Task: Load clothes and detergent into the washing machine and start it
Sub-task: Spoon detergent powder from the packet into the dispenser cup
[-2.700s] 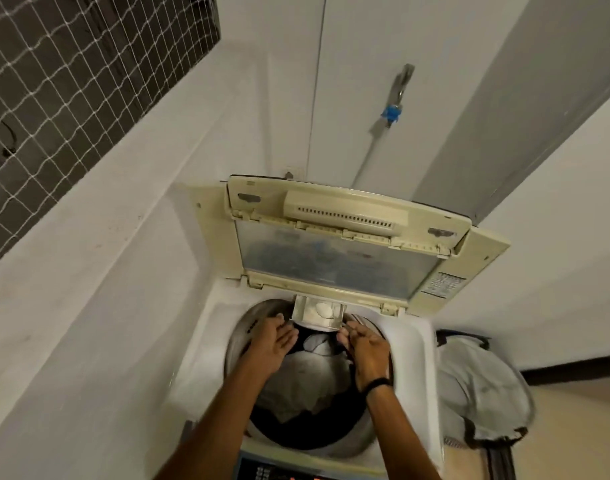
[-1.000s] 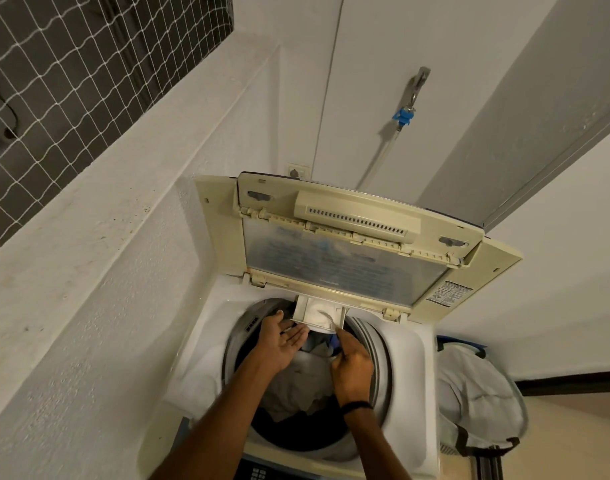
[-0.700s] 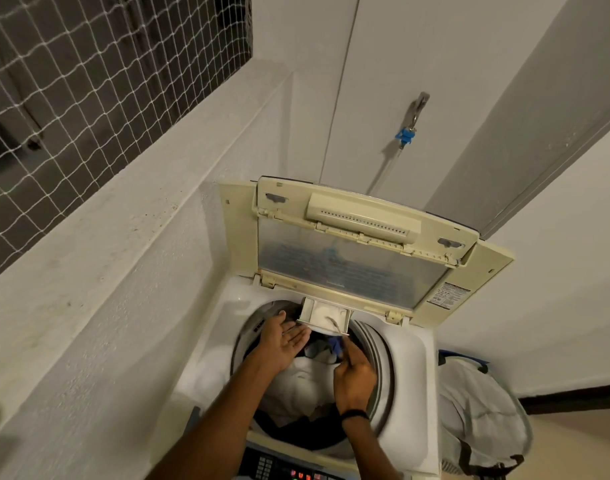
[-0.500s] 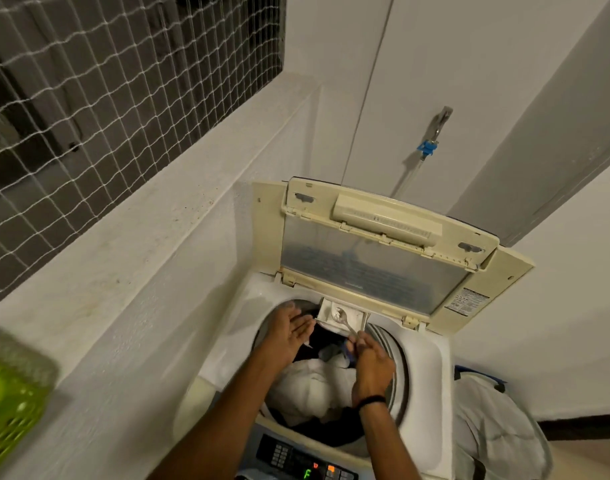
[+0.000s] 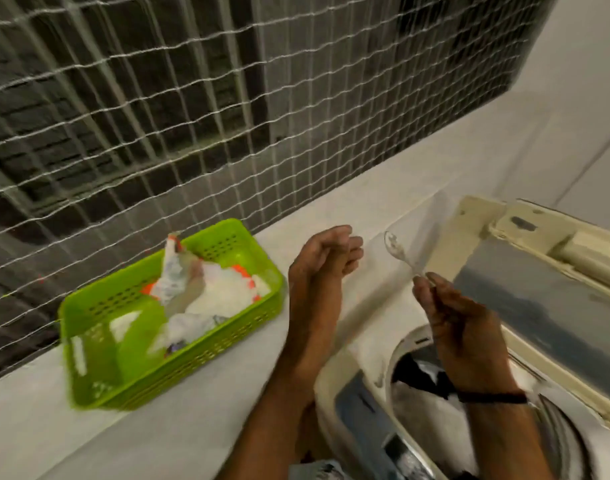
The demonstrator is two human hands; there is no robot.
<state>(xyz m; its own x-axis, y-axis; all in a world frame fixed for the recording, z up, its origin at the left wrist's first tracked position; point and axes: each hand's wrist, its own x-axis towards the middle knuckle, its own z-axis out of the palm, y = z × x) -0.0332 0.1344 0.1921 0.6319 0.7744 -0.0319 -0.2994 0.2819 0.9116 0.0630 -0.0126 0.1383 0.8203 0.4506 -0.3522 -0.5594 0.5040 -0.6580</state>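
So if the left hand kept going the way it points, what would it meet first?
Likely the white ledge, then the net behind it; depth is unclear. The left hand points past the green basket, which sits off to its side.

We see a white ledge (image 5: 37,431) running under the netting (image 5: 192,98), its pale surface somewhat blurred. One thing stands directly on it: a lime green perforated plastic basket (image 5: 196,367), set towards the back edge, close to the netting and a little askew to the ledge's line. Crumpled white and orange packets (image 5: 224,289) lie inside the basket. To the right, the ledge runs just beside the washing machine (image 5: 362,368)
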